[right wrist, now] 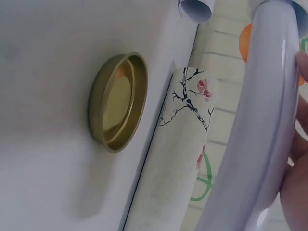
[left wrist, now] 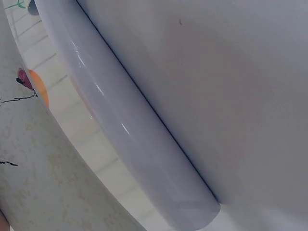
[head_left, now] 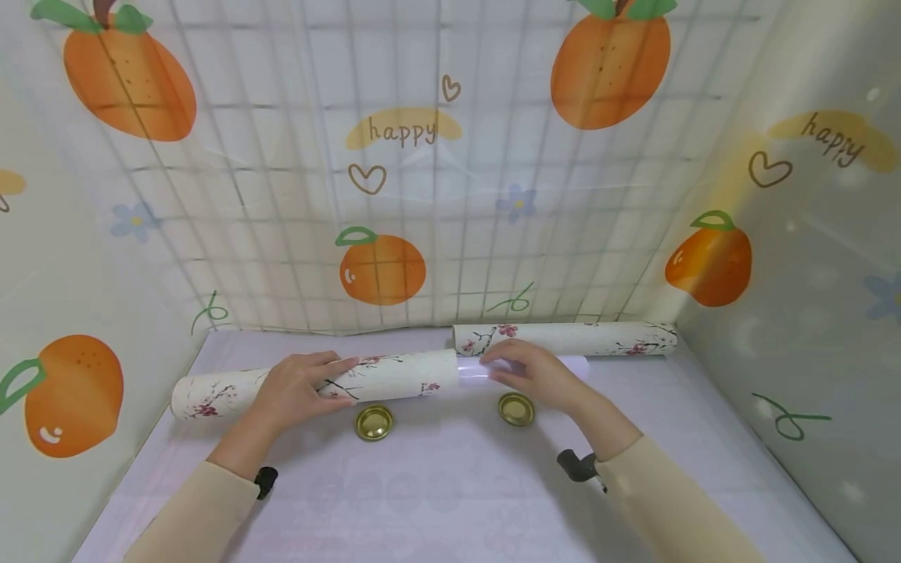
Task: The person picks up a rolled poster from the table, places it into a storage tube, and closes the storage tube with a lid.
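My left hand (head_left: 299, 387) grips a white cardboard tube (head_left: 404, 375) printed with plum blossoms, thumb in front and fingers over the top. From the tube's right end sticks out a glossy pale rolled sheet (head_left: 475, 371), partly inside it. My right hand (head_left: 538, 375) holds that rolled sheet, fingers behind and thumb in front. In the right wrist view the roll (right wrist: 260, 110) runs up into the tube's mouth. Two gold round lids, a left one (head_left: 374, 423) and a right one (head_left: 517, 409), lie on the table in front of the tube.
A second blossom-printed tube (head_left: 563, 339) lies along the back right of the table (head_left: 422, 500). Another pale glossy roll (left wrist: 115, 115) lies behind the held tube, hidden in the head view. A grid wall under fruit-printed sheeting (head_left: 479, 234) encloses the back.
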The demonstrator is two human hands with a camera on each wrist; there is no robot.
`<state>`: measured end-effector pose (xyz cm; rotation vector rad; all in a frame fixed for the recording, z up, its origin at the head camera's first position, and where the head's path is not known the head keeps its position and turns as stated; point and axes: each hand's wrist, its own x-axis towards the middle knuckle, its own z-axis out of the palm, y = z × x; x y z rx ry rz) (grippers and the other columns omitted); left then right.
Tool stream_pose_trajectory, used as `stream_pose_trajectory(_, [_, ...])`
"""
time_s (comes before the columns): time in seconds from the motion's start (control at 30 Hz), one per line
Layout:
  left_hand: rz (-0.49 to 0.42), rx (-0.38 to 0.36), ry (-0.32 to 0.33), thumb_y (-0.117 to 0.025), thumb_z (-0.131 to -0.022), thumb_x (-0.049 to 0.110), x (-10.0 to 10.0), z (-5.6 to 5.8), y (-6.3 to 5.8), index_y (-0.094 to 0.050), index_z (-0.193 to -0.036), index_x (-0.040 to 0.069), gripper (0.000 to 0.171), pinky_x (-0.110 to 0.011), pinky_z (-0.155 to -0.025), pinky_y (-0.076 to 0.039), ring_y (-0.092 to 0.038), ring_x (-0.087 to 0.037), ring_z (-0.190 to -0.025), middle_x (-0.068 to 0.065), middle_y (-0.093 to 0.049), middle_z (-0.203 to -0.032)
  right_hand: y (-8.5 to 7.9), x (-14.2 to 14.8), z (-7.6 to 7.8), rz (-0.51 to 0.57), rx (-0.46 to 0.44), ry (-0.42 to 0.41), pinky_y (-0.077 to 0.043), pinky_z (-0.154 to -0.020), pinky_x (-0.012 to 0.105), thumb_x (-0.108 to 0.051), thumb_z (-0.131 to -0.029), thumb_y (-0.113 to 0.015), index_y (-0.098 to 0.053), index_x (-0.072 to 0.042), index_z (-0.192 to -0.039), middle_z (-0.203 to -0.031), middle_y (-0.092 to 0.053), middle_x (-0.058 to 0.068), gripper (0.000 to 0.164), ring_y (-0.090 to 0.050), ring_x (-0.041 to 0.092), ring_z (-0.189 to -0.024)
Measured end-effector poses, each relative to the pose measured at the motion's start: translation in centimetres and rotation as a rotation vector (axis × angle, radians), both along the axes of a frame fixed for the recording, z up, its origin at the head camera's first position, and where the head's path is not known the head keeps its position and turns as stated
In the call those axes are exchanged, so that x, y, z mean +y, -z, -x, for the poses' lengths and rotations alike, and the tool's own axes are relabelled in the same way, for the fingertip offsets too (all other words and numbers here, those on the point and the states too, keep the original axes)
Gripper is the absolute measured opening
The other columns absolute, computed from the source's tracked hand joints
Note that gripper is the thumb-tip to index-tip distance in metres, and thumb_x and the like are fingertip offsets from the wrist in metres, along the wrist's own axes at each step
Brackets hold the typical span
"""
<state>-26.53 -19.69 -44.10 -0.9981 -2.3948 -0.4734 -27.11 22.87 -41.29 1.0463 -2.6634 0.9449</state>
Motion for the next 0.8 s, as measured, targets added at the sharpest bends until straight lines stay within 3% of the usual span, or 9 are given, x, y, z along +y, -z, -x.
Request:
stream_pose_trajectory(0.2, [0.007, -0.008, -0.029, -0.091, -0.068, 0.042, -0.2, -0.2, 0.0, -0.072, -0.127, 0.023, 0.065, -0.039, -0.072, -0.056, -0.065, -0.017, -0.078, 0.003, -0.072, -0.103, -0.7, 0.6, 0.0, -0.015, -0.009, 0.037, -0.047, -0.104, 0.048, -0.011, -0.092, -0.073, -0.071, -0.011, -0.117, -0.126, -0.067, 0.006, 0.025, -0.058, 0.029, -0.123])
stream_pose_trajectory(0.47, [-0.008, -0.037, -0.049, -0.091, -0.070, 0.042, -0.5, -0.3, -0.1, -0.070, -0.129, 0.025, 0.065, -0.039, -0.072, -0.056, -0.065, -0.014, -0.078, 0.004, -0.072, -0.105, -1.0, 4.2, 0.1, 0.104, -0.108, 0.129, -0.052, -0.098, 0.045, -0.006, -0.092, -0.072, -0.067, -0.006, -0.122, -0.130, -0.062, 0.012, 0.030, -0.054, 0.034, -0.127])
stream_pose_trajectory(0.57, [-0.011, -0.029, -0.045, -0.091, -0.070, 0.041, -0.6, -0.3, 0.0, -0.071, -0.129, 0.024, 0.065, -0.037, -0.070, -0.055, -0.062, -0.012, -0.074, 0.005, -0.072, -0.104, -0.8, 5.5, 0.0, 0.117, -0.098, 0.155, -0.052, -0.097, 0.046, -0.006, -0.092, -0.072, -0.067, -0.005, -0.121, -0.127, -0.063, 0.013, 0.030, -0.054, 0.035, -0.125])
stream_pose_trajectory(0.8, [-0.023, -0.022, -0.035, -0.092, -0.069, 0.039, -0.7, -0.4, 0.1, -0.071, -0.128, 0.023, 0.065, -0.036, -0.067, -0.055, -0.060, -0.011, -0.072, 0.004, -0.072, -0.103, -0.3, 8.3, -0.6, 0.066, -0.027, 0.282, -0.045, -0.099, 0.061, -0.016, -0.091, -0.075, -0.068, -0.008, -0.122, -0.128, -0.063, 0.014, 0.032, -0.054, 0.036, -0.122])
